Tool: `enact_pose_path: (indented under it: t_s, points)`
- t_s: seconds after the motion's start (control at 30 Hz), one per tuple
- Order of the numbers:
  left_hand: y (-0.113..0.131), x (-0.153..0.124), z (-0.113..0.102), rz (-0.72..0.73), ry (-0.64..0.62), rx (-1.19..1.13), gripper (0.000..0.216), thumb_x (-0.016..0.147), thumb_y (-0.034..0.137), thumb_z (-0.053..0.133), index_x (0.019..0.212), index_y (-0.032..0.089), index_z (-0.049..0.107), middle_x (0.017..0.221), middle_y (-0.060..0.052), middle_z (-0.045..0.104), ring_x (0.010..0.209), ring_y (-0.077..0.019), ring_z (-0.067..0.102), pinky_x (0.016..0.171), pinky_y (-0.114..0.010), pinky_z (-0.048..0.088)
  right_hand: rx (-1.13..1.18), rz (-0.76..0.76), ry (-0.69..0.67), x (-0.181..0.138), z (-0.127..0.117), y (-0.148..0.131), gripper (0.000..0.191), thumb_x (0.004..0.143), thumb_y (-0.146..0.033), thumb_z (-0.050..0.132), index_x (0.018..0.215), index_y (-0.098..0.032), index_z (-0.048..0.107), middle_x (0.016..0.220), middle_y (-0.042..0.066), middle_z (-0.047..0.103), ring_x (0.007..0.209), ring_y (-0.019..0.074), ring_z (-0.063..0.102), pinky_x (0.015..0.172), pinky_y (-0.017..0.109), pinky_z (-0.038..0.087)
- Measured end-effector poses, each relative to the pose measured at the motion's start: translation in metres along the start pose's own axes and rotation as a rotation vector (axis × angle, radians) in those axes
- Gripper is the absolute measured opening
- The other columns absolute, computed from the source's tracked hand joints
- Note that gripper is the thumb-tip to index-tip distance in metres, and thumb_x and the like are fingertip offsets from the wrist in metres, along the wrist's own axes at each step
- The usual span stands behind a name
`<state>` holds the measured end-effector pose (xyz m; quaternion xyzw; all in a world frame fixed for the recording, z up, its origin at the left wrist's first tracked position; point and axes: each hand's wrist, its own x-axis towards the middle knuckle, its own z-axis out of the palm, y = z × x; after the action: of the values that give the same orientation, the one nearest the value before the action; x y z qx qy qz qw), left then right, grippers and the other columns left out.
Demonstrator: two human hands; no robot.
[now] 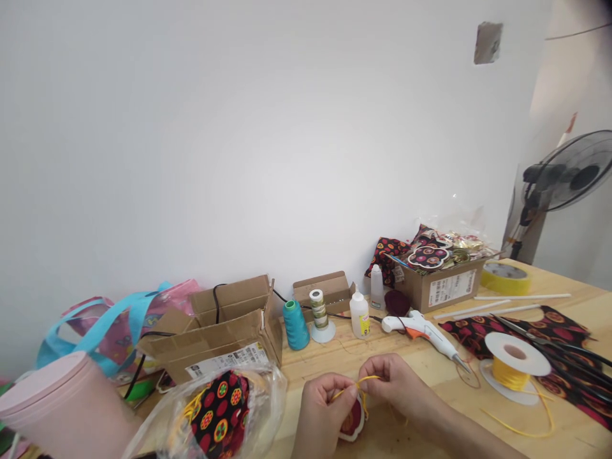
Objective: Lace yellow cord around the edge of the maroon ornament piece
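Observation:
My left hand (322, 411) pinches a thin yellow cord (366, 380) at the bottom middle of the view. Close by on the right, my right hand (389, 381) grips the same cord between thumb and fingers. Strands of it cross between the two hands. Below the fingers is a dark red patch with a white scalloped edge (356, 426), partly covered by my left hand. Whether the cord is fastened to the patch, I cannot tell. A spool of yellow cord (517, 352) stands to the right, with a loose end trailing on the wooden table (430, 421).
Scissors (549, 344) lie on patterned fabric (471, 335) at right. A white glue gun (428, 335), glue bottle (359, 313) and teal thread cone (296, 326) stand behind my hands. Cardboard boxes (229, 331) line the wall. A plastic bag (268, 395) and pink bin (67, 408) are left.

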<state>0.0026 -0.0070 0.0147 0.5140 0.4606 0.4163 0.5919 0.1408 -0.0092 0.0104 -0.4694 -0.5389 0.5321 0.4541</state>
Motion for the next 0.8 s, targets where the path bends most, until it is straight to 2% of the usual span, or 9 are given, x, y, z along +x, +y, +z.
enact_pose_path:
  t_s: [0.13,0.43,0.67,0.8]
  points:
    - [0.0018,-0.0005,0.0003,0.014,-0.002,0.026,0.031,0.052,0.041,0.065,0.056,0.011,0.057,0.037,0.003,0.05,0.031,-0.0064,0.039,0.033,-0.017,0.029,-0.027,0.008,-0.003,0.0008,-0.0018,-0.0001,0.011,0.059,-0.024,0.059,0.058,-0.013,0.059,0.045,-0.006,0.047,0.039,0.0042,0.031,0.037,0.016,0.02]
    - [-0.0075,-0.0012,-0.0009,0.112,-0.046,0.158,0.026,0.062,0.037,0.058,0.06,0.011,0.059,0.043,0.002,0.05,0.039,-0.0082,0.043,0.039,-0.018,0.033,-0.064,-0.017,0.049,-0.0005,0.004,-0.0005,0.007,0.054,-0.014,0.052,0.049,-0.014,0.056,0.039,-0.008,0.042,0.037,0.0043,0.03,0.037,0.017,0.019]
    - [-0.0035,-0.0008,0.0033,-0.029,0.0,0.01,0.03,0.052,0.04,0.065,0.058,0.011,0.057,0.037,0.004,0.05,0.032,-0.0062,0.038,0.034,-0.017,0.028,-0.028,-0.014,0.07,0.0005,0.0014,0.0005,0.008,0.059,-0.019,0.053,0.054,-0.014,0.057,0.044,-0.006,0.046,0.041,0.0058,0.035,0.04,0.017,0.024]
    - [-0.0038,0.0008,0.0017,-0.012,-0.004,-0.007,0.03,0.052,0.04,0.066,0.058,0.011,0.059,0.037,0.003,0.052,0.032,-0.0065,0.039,0.034,-0.016,0.028,0.026,0.03,0.087,0.0005,-0.0008,-0.0048,0.009,0.06,-0.021,0.054,0.055,-0.014,0.055,0.044,-0.007,0.044,0.039,0.0046,0.032,0.039,0.017,0.022]
